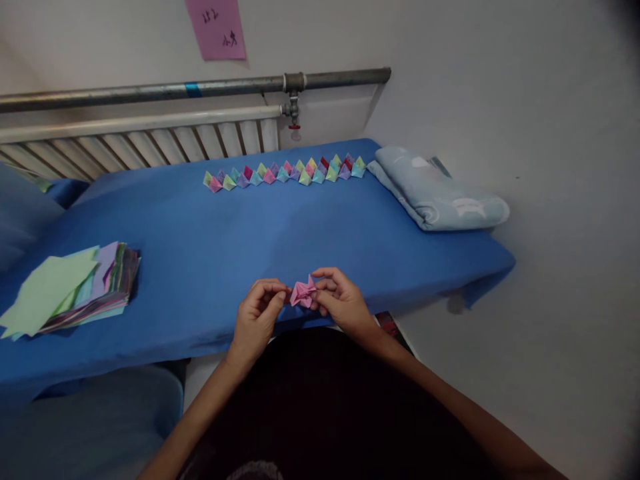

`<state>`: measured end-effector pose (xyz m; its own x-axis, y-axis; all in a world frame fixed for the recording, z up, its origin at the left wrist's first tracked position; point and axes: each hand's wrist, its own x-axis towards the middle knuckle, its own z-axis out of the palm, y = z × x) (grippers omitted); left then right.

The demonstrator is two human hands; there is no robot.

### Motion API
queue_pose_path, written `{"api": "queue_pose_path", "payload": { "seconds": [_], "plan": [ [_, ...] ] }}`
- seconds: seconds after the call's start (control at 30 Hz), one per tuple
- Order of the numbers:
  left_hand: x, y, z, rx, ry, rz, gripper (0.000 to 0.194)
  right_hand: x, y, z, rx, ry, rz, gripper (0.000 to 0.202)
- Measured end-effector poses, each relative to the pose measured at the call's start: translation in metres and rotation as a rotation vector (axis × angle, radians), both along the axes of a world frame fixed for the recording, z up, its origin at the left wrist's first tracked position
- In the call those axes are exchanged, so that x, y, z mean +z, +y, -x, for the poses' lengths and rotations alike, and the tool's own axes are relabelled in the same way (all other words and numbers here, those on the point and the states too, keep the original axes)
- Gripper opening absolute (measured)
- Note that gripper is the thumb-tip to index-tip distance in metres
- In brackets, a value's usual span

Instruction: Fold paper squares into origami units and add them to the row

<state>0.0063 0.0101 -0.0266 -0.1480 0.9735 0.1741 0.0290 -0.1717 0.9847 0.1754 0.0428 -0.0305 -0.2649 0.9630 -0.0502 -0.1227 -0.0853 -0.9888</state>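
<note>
A small pink folded-paper piece (pixel 302 293), with several pointed flaps, is held up just above the front part of the blue-covered table. My left hand (pixel 259 313) pinches its left edge between thumb and fingers. On the other side, my right hand (pixel 343 303) grips it, the thumb pressed on its front and the index finger at the upper flap. Some of the fingers behind the paper are hidden. Farther back lies a long double row of folded paper pieces (pixel 285 172) in pink, green, blue, purple and red.
Left on the blue cloth (pixel 200 247) sits a stack of coloured paper sheets (pixel 55 290), green on top. A folded light-blue blanket (pixel 440 193) lies at the right end. Behind are a radiator (pixel 150 147), a metal pipe (pixel 240 86) and a pink note (pixel 217 30).
</note>
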Motion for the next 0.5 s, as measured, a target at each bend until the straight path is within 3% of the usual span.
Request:
{"api": "queue_pose_path", "payload": {
  "seconds": [0.17, 0.27, 0.5],
  "plan": [
    [-0.008, -0.002, 0.001, -0.028, 0.079, -0.017, 0.01, 0.004, 0.003, 0.001, -0.039, 0.013, 0.047, 0.024],
    [-0.011, -0.001, -0.004, -0.055, 0.147, -0.005, 0.022, 0.004, 0.003, 0.003, -0.051, 0.03, 0.055, 0.022],
    [-0.009, 0.003, -0.014, -0.02, 0.154, 0.078, 0.022, -0.002, 0.003, 0.009, -0.031, 0.05, 0.048, 0.022]
  ]
}}
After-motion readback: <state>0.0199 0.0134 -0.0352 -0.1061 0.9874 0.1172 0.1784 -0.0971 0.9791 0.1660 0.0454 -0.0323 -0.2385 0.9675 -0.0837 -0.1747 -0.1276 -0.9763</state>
